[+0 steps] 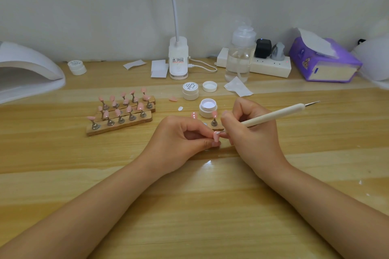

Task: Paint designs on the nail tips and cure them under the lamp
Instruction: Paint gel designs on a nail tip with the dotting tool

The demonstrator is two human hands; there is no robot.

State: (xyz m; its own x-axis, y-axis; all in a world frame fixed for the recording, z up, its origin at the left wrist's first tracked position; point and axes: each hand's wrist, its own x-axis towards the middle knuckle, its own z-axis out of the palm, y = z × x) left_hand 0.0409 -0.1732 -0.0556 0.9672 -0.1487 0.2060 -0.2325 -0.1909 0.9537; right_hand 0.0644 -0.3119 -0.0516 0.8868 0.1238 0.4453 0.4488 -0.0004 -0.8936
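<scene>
A: Status, left hand (pixel 181 139)?
B: Fingers curled, thumb and forefinger pinching one pink nail tip (pixel 216 136). Tip sits approx. centre of the wooden surface (pixel 189 206), raised just above it, long axis running roughly toward/away from the person.

A: Right hand (pixel 250 126)?
B: Clamped round a white dotting pen (pixel 280 114) in a writing grip. Pen long axis is diagonal: working end low-left, touching the top of the held nail tip; metal point at the other end aims up-right, away from the person.

A: Supplies nearby?
B: Open gel pot (pixel 208 107) just behind the hands, its loose lid (pixel 209 86) farther back beside a closed pot (pixel 190 91). One mounted tip on a stand (pixel 214 119) between the open pot and the hands.

A: Other tips?
B: Three wooden holder strips (pixel 121 115) left of centre, pink tips on metal posts, strips lying approx. left-right, slightly skewed. Loose tip (pixel 173 99) lies near the strips.

A: Curing lamp?
B: White nail lamp (pixel 27 69) far left, well apart from the hands.
</scene>
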